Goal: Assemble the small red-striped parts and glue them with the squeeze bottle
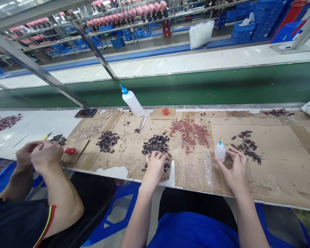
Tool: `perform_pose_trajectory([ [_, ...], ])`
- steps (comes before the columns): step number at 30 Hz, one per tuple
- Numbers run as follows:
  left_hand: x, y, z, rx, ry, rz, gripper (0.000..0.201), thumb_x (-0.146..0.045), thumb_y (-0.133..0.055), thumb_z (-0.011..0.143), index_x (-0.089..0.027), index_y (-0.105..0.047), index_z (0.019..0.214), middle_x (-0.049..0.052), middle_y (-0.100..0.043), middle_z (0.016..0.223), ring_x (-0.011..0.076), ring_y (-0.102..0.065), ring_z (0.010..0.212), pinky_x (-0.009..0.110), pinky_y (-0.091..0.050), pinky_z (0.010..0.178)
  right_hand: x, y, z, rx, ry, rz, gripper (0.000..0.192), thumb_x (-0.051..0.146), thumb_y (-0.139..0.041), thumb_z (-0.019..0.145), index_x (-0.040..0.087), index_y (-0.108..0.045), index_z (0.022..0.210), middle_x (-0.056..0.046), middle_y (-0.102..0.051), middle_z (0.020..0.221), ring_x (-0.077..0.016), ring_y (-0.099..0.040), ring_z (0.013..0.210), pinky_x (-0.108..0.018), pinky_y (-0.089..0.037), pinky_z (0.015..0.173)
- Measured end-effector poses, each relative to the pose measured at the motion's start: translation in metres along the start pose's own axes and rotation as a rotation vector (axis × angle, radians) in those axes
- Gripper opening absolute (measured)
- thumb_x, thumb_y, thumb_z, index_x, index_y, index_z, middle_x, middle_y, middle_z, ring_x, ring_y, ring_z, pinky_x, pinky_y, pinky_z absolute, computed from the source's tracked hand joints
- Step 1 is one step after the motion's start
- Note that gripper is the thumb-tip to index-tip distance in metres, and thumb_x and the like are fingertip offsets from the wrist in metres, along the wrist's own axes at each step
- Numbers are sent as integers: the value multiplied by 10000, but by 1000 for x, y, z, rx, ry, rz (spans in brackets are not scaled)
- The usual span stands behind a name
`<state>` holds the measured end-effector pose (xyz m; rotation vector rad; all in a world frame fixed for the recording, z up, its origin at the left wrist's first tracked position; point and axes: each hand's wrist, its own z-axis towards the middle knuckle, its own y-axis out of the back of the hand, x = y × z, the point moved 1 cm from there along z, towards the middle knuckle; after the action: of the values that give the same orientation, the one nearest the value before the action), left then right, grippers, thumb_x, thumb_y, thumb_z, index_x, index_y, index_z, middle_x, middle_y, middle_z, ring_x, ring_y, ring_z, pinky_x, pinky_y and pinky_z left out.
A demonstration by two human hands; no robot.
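My left hand (155,167) reaches down into a pile of small dark parts (155,144), its fingers bent together; whatever lies under the fingertips is hidden. In my right hand (235,168) is a small white squeeze bottle (219,153) with a blue tip, held upright between thumb and fingers. Just beyond that hand lies a loose heap of dark and reddish slim pieces (248,144). Between my hands, farther back, many small red parts with metal-looking ends (189,132) are spread on the cardboard (196,172).
A large white bottle with a blue nozzle (133,103) leans near the back edge, by a red cap (165,111). On the left a co-worker's hands (41,155) are close together near a red object (69,151). A phone (85,113) lies at the back left. A green barrier (191,89) runs behind.
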<state>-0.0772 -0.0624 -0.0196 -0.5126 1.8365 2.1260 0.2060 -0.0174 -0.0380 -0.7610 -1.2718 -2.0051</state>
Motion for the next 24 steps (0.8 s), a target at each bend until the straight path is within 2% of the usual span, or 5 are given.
perform_pose_trajectory([
  [8, -54, -20, 2, 114, -90, -251, 140, -127, -628, 839, -243, -669, 772, -2, -733, 863, 204, -592, 964, 410, -294, 945, 22, -2, -12, -167, -424, 863, 295, 432, -688, 654, 195, -647, 825, -54, -664, 840, -187, -599, 695, -293, -473, 552],
  [11, -67, -30, 2, 138, -17, -325, 99, -144, -718, 774, -235, -680, 762, 5, -743, 860, 208, -623, 933, 424, -318, 945, 28, -3, -12, -220, -520, 992, 235, 386, -703, 625, 200, -632, 750, -42, -679, 783, -162, -589, 613, -240, -410, 446],
  [16, -63, -31, 0, 139, 60, -432, 225, -120, -775, 697, -247, -692, 863, 16, -760, 889, 228, -651, 956, 446, -354, 948, 31, -8, -18, -206, -494, 827, 303, 476, -693, 687, 191, -602, 637, 16, -580, 535, -100, -458, 421, -213, -310, 367],
  [21, -61, -28, -3, 120, 86, -469, 148, -112, -722, 753, -223, -691, 845, 29, -769, 905, 222, -673, 956, 469, -338, 979, 39, -16, -29, -143, -311, 481, 317, 472, -691, 719, 183, -628, 605, -12, -630, 550, -148, -565, 500, -259, -453, 497],
  [24, -62, -28, -2, 113, 95, -471, 121, -113, -713, 762, -215, -695, 825, 33, -771, 904, 216, -681, 946, 463, -341, 982, 44, -19, -31, -114, -214, 338, 348, 496, -655, 747, 178, -634, 607, -15, -625, 524, -152, -558, 469, -260, -445, 478],
])
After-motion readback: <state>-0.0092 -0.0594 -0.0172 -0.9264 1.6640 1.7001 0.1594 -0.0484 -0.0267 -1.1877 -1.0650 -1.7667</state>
